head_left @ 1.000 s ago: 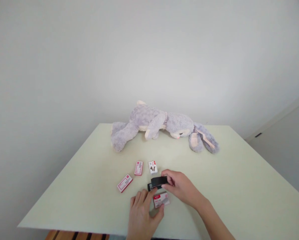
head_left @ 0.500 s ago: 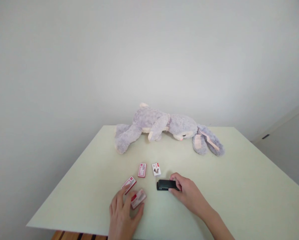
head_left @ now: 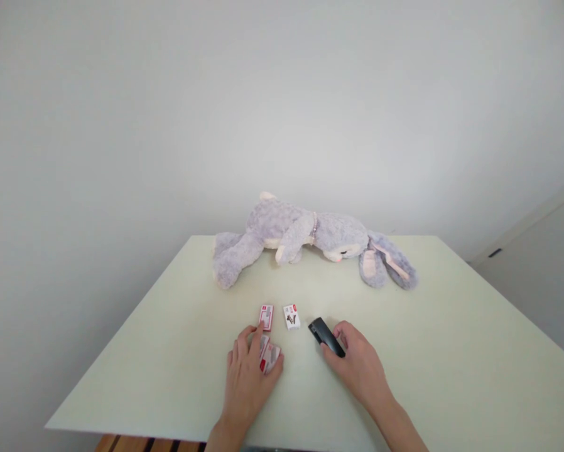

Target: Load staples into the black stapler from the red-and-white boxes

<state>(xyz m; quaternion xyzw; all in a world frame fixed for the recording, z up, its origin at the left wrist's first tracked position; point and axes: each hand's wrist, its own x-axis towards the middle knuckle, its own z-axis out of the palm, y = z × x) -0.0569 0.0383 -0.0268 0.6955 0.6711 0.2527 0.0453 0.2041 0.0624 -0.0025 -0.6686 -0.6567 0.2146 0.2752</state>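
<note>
Red-and-white staple boxes (head_left: 269,355) lie under the flat, spread left hand (head_left: 249,376), while the right hand (head_left: 360,367) loosely curls around a black stapler (head_left: 326,335).

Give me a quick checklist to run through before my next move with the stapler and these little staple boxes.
1. Right hand touching the black stapler: ok, fingertips on its near end.
2. Stapler resting on the table: ok, it lies flat and angled.
3. Left hand on the staple boxes: ok, fingers and thumb rest on them.
4. How many boxes sit under the left hand: cannot tell, fingers cover them.
5. Two other boxes, the red one and the white one, untouched: ok.
6. Plush rabbit apart from the hands: ok, it lies at the far edge.
</note>
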